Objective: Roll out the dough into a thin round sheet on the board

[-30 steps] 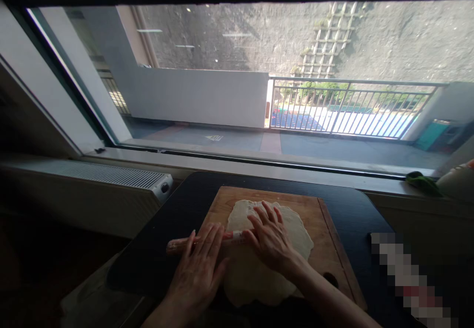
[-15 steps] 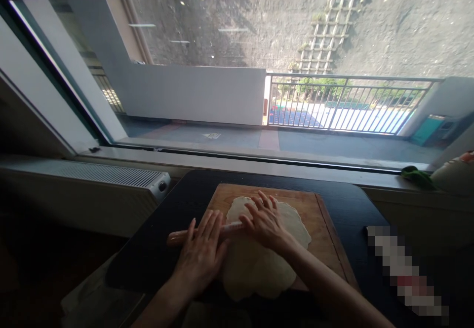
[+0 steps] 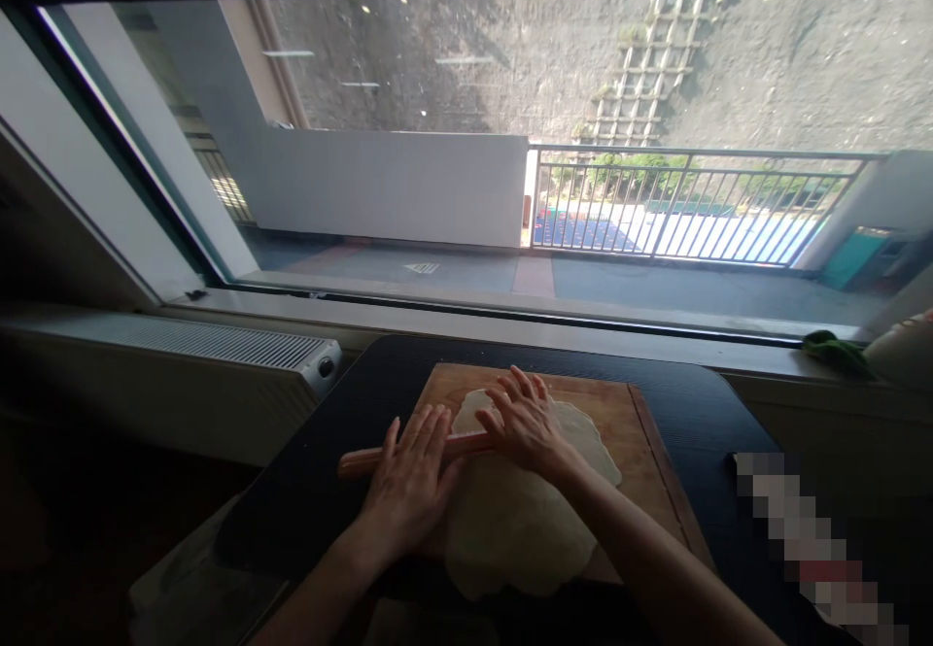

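Note:
A wooden rolling pin (image 3: 466, 445) lies slantwise across a wide, thin sheet of dough (image 3: 521, 520). My left hand (image 3: 412, 466) rests flat on the pin toward its left end, fingers stretched forward. Over the pin's right part is my right hand (image 3: 526, 423), its fingers spread and slightly bent; this hand and forearm hide the pin's right end. Beneath the dough is a wooden cutting board (image 3: 648, 461), and the dough's near edge hangs past the board's near side.
The board sits on a dark table (image 3: 313, 491) against a window sill (image 3: 473, 321). A white radiator (image 3: 240, 355) stands to the left. On the sill at right lies a green cloth (image 3: 835, 350). A blurred-out object (image 3: 809, 539) is at the table's right side.
Both hands have shifted slightly forward, with the rolling pin turning under them. The whole view has moved a little, so things appear slightly further right.

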Demonstrator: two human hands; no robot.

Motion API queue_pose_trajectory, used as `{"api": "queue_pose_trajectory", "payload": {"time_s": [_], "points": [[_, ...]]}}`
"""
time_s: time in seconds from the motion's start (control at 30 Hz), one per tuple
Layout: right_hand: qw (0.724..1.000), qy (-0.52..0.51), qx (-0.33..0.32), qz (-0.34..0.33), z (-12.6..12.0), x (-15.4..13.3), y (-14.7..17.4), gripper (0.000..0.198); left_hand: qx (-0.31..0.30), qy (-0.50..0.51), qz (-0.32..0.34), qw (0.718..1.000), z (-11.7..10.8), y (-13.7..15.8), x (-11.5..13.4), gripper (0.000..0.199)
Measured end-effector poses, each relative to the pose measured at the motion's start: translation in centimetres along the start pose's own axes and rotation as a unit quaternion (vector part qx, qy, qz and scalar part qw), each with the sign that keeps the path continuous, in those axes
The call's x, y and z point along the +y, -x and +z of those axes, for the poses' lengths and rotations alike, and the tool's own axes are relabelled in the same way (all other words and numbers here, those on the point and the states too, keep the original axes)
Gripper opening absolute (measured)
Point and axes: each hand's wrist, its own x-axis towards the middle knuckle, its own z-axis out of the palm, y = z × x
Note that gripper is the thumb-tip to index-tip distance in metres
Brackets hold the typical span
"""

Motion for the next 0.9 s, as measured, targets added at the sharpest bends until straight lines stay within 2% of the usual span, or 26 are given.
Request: {"api": "queue_pose_trajectory", "payload": {"time_s": [0.1, 0.27, 0.33, 0.4, 0.53, 0.6, 0.7, 0.77, 0.9], "points": [[0.999, -0.002, -0.014, 0.031, 0.2, 0.4, -1.7, 0.048, -0.011, 0.003, -0.022, 1.0, 0.2, -1.5, -0.3, 0.058], [0.999, -0.011, 0.034, -0.038, -0.2, -0.3, 1.8, 0.044, 0.001, 0.006, 0.026, 1.0, -0.4, 1.0, 0.5, 0.061], [0.998, -0.014, 0.033, -0.051, -0.3, -0.5, 2.2, 0.043, 0.001, 0.006, 0.031, 0.999, -0.5, 1.3, 0.7, 0.062], [0.999, -0.013, 0.019, -0.031, -0.3, -0.3, 1.0, 0.045, -0.007, 0.006, 0.015, 1.0, -0.3, 0.4, 0.5, 0.061], [0.998, -0.024, -0.03, 0.052, -0.4, 0.3, -1.9, 0.05, -0.025, 0.012, -0.016, 0.999, 0.0, -1.9, -0.1, 0.058], [0.998, -0.03, -0.033, 0.047, -0.6, 0.1, -1.1, 0.051, -0.022, 0.016, 0.0, 1.0, -0.1, -1.4, -0.2, 0.059], [1.0, -0.029, -0.007, -0.003, -0.8, -0.5, 1.6, 0.048, -0.014, 0.017, 0.038, 0.999, -0.4, 0.7, 0.1, 0.061], [1.0, -0.024, -0.004, -0.017, -0.8, -0.6, 2.2, 0.047, -0.008, 0.018, 0.047, 0.999, -0.5, 1.1, 0.3, 0.063], [0.998, -0.022, -0.04, 0.035, -0.6, 0.0, -0.8, 0.052, -0.022, 0.019, 0.007, 1.0, -0.4, -1.4, 0.1, 0.061]]}}
